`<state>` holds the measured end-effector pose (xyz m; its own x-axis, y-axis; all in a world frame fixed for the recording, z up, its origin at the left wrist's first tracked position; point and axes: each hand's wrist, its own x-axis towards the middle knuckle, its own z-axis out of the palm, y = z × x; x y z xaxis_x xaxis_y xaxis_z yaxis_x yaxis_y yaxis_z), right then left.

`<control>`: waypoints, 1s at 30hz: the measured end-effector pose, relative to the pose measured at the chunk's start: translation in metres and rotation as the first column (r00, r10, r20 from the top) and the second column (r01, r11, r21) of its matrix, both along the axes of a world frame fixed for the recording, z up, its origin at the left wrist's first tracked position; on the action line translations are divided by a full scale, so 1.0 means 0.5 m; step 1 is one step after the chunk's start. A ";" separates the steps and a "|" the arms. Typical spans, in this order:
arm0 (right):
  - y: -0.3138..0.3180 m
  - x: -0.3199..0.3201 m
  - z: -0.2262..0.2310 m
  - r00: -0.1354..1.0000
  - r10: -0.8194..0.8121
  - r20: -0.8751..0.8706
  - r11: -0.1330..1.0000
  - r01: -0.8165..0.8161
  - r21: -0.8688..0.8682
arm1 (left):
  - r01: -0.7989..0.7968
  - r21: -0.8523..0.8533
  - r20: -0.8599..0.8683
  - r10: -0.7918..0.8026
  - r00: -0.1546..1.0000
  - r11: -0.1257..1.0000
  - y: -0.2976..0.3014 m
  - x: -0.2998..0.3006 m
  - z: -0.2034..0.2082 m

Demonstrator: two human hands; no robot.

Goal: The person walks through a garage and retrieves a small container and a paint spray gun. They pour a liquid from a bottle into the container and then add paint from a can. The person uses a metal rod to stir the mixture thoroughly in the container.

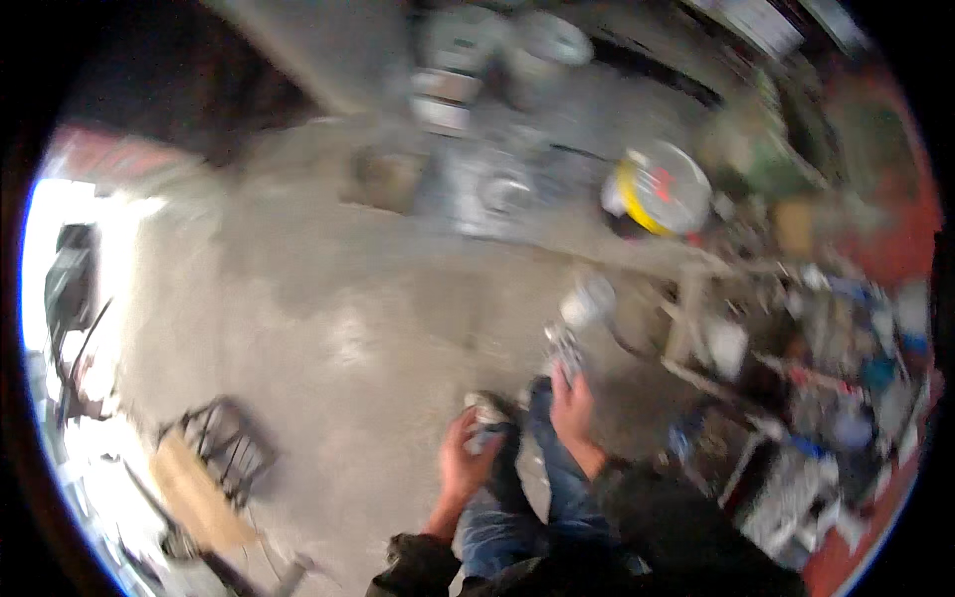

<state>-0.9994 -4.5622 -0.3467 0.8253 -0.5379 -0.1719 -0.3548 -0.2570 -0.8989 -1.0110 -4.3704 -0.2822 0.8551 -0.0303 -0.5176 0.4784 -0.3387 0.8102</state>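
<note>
The picture is smeared by motion. My right hand (570, 403) is closed around the near end of a silvery metal tool (563, 348), shaped somewhat like a spray gun. Just beyond it shows a white cup-shaped thing (589, 301); whether the two are joined I cannot tell. To the left, my left hand (468, 458) has its fingers curled on a small greyish thing (483, 439) too blurred to name. Both hands are over my legs and shoes, above the concrete floor.
A white bucket with a yellow band (660, 189) stands ahead on the right, with a wooden frame (686, 318) and heaped clutter (826, 418) nearer. Grey sheeting (482, 189) and pale containers (463, 45) lie ahead. A dark crate (224, 448) and a tan board (199, 488) are at left.
</note>
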 end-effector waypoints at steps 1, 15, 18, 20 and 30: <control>0.048 -0.039 0.038 0.986 0.143 -0.081 0.990 -0.141 0.031 | 0.014 0.043 0.088 -0.018 0.996 0.999 0.005 0.026 0.066; 0.188 -0.102 0.514 0.150 0.983 -0.108 0.141 -0.986 -0.087 | -0.209 -0.034 0.429 0.204 0.880 0.977 0.131 -0.126 0.595; 0.186 -0.052 0.462 -0.017 0.998 0.067 -0.035 -0.962 0.271 | -0.346 -0.058 0.545 0.320 0.775 0.936 0.091 -0.172 0.589; 0.212 -0.042 0.475 0.086 0.945 0.315 0.043 -0.989 0.141 | -0.427 -0.107 0.571 0.408 0.713 0.898 0.080 -0.177 0.590; 0.208 -0.018 0.580 -0.557 0.830 -0.015 -0.419 -0.606 -0.676 | 0.072 0.611 0.695 -0.578 0.428 0.788 0.148 -0.230 0.652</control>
<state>-1.0082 -4.4583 -0.0568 -0.0363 0.9737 0.2250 0.8636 0.1439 -0.4833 -1.1262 -4.2964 0.0438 0.8303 -0.4081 0.3794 -0.5491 -0.7151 0.4326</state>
